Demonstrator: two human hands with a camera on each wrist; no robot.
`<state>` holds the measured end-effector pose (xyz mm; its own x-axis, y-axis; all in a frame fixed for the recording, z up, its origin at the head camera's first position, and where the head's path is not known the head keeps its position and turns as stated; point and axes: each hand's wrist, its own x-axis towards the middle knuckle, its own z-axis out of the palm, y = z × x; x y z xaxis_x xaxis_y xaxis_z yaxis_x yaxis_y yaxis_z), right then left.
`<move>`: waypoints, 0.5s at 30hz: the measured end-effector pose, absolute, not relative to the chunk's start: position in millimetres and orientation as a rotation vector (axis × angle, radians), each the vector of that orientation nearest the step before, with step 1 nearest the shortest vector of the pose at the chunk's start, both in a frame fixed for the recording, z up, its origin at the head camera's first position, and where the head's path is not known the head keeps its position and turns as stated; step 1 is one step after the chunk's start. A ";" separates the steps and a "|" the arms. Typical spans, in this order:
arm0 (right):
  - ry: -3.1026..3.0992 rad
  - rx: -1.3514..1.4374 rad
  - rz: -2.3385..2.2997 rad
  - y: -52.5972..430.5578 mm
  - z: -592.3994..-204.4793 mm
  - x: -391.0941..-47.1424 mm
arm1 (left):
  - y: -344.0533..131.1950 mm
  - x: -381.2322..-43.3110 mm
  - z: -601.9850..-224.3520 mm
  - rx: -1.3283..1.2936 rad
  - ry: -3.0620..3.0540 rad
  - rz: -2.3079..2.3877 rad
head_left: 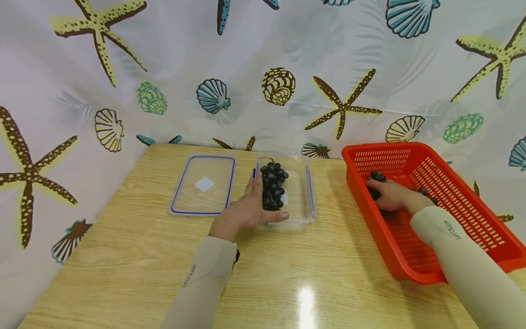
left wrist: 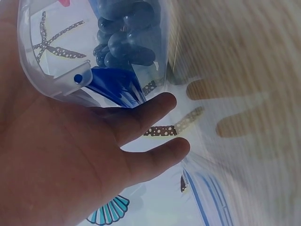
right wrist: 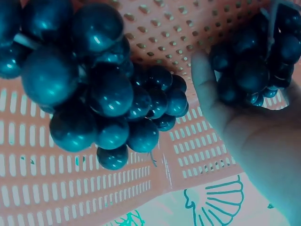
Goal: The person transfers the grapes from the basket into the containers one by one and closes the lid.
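Note:
A clear plastic container point(head_left: 309, 192) on the table holds a bunch of dark grapes point(head_left: 273, 183) along its left side. My left hand point(head_left: 246, 208) rests against the container's left wall and near corner, its fingers extended and its thumb across the front. Two straight fingertips point(left wrist: 174, 148) and a blue clip on the container show in the left wrist view. Inside the red basket point(head_left: 415, 267), my right hand point(head_left: 392, 195) grips a bunch of dark grapes point(right wrist: 251, 70), the thumb along one side of it. Another dark bunch point(right wrist: 103, 94) lies in the basket beside that hand.
A clear lid point(head_left: 205, 185) with a blue seal lies flat on the table left of the container. Behind the wooden table point(head_left: 135, 256) hangs a white cloth point(head_left: 246, 50) printed with starfish and shells. The basket's raised walls surround the right hand.

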<state>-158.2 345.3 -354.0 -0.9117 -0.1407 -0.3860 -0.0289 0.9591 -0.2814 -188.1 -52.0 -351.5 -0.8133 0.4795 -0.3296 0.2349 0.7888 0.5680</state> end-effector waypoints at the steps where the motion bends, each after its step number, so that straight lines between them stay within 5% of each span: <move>1: 2.703 -0.124 -0.381 344.8 -353.7 -157.7 | -51.8 -188.3 -351.8 0.535 2.513 0.715; 15: 2.766 -0.028 -0.266 343.5 -350.7 -160.3 | -52.5 -187.4 -350.7 0.534 2.522 0.712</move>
